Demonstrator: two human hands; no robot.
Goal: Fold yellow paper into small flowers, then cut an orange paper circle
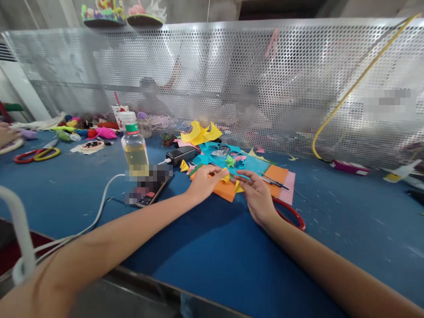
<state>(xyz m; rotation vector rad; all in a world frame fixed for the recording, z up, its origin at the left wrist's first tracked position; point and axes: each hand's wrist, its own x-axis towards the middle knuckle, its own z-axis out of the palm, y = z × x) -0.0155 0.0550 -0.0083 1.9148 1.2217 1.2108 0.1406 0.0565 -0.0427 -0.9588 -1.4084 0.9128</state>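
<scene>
- Head view, the step in hand: both hands meet near the centre of the frame over a pile of coloured paper. The left hand [205, 183] pinches a small yellow paper piece [225, 176]; this looks like close shaping or folding work, though the exact fold is hidden.
- Left fingers: thumb and index are closed together on that piece, with no gap visible between them.
- Right fingers: the right hand [260, 198] is just beside, its fingers partly curled and slightly spread. A second yellow scrap [238, 187] shows next to them; whether it is gripped or only touched, I cannot tell.
- Beneath and around the hands: an orange sheet [227, 192], cut blue paper [256, 163], a pink sheet [289, 187] and a crumpled green scrap [230, 161]. Large yellow cut paper [200, 133] stands behind, and a small yellow cone [184, 166] is left of the pile.
- Red-handled scissors [294, 217] are on the desk [212, 256] beside the right wrist, partly hidden by it.
- Centre left of the frame: a bottle [136, 152] stands upright near a phone [150, 194].
- What the next move calls for, as a judgement: a light, exact fingertip grip, steady support from the right hand, and care not to crush the thin paper.
</scene>
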